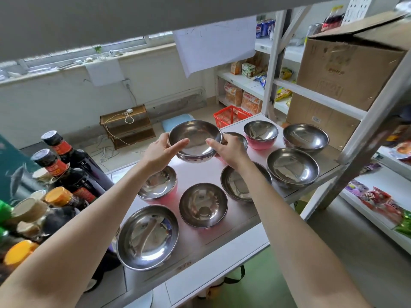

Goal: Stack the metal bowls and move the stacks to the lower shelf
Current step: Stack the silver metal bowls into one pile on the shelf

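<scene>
While both hands hold one metal bowl point(195, 138) above the shelf point(242, 221), the risks read as follows. At far left the sauce bottles point(66, 167) crowd the shelf end, just beside the left forearm; an elbow swung outward could tip one.

The left hand point(160, 150) pinches the bowl's left rim, thumb on the near lip and fingers round the far side. The right hand point(229, 150) clamps the right rim likewise. The bowl rides level over the back row. A second rim shows beneath it, so perhaps two are nested; cannot tell.

Smooth steel held by the rim alone could slip, or jam if lowered crooked. A small bowl point(239, 137) sits just behind the right hand, open to a knuckle knock. The other bowls point(292, 166) stand singly, with narrow bare strips between them.

The front edge is open. The lower shelf is out of view. The upper shelf point(111, 18) caps any lift, and the slanted post point(369, 132) bounds the right.
</scene>
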Demonstrator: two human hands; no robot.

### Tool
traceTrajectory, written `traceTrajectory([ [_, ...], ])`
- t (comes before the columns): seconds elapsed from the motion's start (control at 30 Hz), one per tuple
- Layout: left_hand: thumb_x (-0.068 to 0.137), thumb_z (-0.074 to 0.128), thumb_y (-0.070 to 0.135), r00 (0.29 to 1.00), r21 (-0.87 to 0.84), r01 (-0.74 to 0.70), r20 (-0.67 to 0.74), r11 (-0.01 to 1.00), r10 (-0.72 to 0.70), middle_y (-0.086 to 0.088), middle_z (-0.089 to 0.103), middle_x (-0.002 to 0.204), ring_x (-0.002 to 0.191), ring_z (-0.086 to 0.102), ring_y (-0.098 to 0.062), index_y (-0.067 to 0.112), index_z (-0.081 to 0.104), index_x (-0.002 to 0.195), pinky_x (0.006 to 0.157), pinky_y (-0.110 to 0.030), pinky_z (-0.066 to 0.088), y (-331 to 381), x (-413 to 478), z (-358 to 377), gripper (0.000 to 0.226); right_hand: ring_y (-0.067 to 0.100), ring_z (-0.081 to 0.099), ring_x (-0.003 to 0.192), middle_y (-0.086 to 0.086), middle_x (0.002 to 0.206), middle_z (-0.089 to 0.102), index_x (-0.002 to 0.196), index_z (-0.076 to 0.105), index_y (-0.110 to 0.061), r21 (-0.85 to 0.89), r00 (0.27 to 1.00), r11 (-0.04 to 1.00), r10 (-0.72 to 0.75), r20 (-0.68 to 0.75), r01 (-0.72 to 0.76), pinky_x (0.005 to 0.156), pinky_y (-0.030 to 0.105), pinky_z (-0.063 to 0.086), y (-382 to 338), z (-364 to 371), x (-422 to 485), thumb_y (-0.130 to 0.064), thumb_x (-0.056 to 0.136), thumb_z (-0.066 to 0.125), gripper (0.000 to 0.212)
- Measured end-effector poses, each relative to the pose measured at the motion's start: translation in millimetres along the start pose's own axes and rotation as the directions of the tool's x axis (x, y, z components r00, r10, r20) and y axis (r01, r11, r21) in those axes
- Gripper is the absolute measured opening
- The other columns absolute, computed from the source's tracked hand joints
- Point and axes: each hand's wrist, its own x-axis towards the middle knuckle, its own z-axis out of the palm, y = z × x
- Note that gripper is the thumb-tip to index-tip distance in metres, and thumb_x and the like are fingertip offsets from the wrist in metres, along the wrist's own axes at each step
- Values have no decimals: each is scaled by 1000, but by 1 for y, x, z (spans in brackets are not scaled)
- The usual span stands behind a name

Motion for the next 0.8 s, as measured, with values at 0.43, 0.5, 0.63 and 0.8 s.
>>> traceTrajectory([
  [0.43,71,40,84,999,-43,-27,-47,999,25,5,60,88,85,57,-19,19,49,125,66,-31,42,95,-37,27,84,18,52,68,3,70,57,72,54,-11,-111,993,992,-69,-101,57,69,34,42,-9,-95,-40,-46,86,64,39],
  [0.5,63,36,88,998,-60,11,-54,998,-15,0,63,94,91,58,-23,20,49,124,75,-36,45,112,-42,38,93,26,59,73,15,80,66,81,61,-2,-129,994,990,-62,-88,50,74,39,47,-5,-113,-42,-47,85,65,46],
  [0.63,61,34,90,996,-107,55,-59,993,-62,-3,65,99,96,60,-27,19,51,121,86,-41,48,143,-54,66,95,29,60,81,16,84,63,84,59,-1,-180,998,982,-61,-33,54,79,42,47,7,-152,-43,-49,85,64,48],
  [0.8,56,30,93,991,-112,116,-53,987,-122,-2,64,102,95,58,-24,19,47,129,81,-36,42,174,-62,96,106,20,48,78,-5,71,49,66,37,-30,-228,998,972,-54,15,56,69,31,40,25,-189,-45,-48,86,63,38],
])
